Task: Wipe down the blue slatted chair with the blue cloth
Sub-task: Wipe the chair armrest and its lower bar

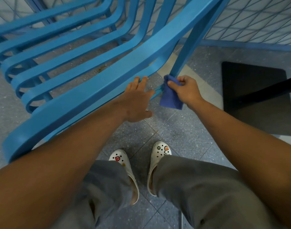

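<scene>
The blue slatted chair [85,63] fills the upper left, its curved slats running from lower left to upper right. My left hand [138,100] rests with straight fingers on the edge of the nearest slat. My right hand [185,90] grips the blue cloth [170,96] and holds it against the lower end of a chair leg [186,52], just right of that slat. Part of the cloth hangs down below my fingers.
A black square table base [257,100] with a dark post lies on the speckled tile floor at the right. A blue wire mesh fence [250,20] runs behind the chair. My feet in white clogs [141,162] stand right below the hands.
</scene>
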Available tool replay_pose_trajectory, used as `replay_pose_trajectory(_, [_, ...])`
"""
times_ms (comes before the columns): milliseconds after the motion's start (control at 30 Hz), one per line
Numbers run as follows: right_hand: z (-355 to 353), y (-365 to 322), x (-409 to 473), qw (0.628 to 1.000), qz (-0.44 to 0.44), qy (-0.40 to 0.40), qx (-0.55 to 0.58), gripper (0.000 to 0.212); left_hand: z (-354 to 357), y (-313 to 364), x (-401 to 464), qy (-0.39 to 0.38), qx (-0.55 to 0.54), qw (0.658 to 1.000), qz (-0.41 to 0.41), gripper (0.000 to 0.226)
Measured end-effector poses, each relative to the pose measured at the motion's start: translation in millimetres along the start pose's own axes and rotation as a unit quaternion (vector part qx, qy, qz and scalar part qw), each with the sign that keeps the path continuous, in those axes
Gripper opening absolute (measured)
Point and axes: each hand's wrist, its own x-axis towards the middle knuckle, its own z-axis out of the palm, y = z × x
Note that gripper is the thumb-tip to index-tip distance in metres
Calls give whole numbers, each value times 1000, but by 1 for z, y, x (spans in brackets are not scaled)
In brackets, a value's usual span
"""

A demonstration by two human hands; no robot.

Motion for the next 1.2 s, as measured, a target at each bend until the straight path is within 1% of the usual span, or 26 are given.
replay_pose_trajectory(67, [13,-3,6,999,21,40,18,30,1,0,0,7,1,1000,1,86])
replay_pose_trajectory(100, [18,-1,8,998,36,47,11,31,0,-1,-1,9,-4,1000,1,86])
replay_pose_trajectory(200, [27,11,6,996,82,40,-24,36,0,-2,-2,13,-17,1000,1,86])
replay_pose_trajectory(367, [22,9,3,994,85,52,-45,29,-2,2,-5,20,-9,1000,-3,85])
replay_pose_trajectory(433, [19,3,0,996,53,53,-45,27,-4,3,-6,20,-11,1000,-7,84])
replay_pose_trajectory(533, [14,0,-6,996,-26,61,-63,16,-5,3,-11,16,-16,1000,-17,84])
replay_pose_trajectory(600, [12,3,-8,994,-40,64,-83,12,-4,0,-14,16,-19,999,-22,84])
replay_pose_trajectory(700, [17,5,-13,990,-51,35,-125,17,-3,0,-16,21,-17,999,-28,84])
replay_pose_trajectory(833, [31,-2,-22,970,-109,-54,-210,18,-4,3,-16,14,-10,999,-37,86])
replay_pose_trajectory(967, [30,-10,-21,955,-108,-100,-256,18,-1,5,-20,11,15,999,-35,86])
replay_pose_trajectory(1000, [26,-12,-19,954,-105,-91,-267,20,-1,5,-22,11,17,999,-35,85])
replay_pose_trajectory(1100, [15,-8,-8,957,-68,-23,-282,30,0,3,-27,9,18,999,-34,84])
replay_pose_trajectory(1167, [13,-1,-6,956,-43,-7,-290,37,1,4,-28,2,26,999,-36,84])
replay_pose_trajectory(1200, [15,2,-7,957,-41,-8,-288,37,2,5,-28,0,32,999,-38,85])
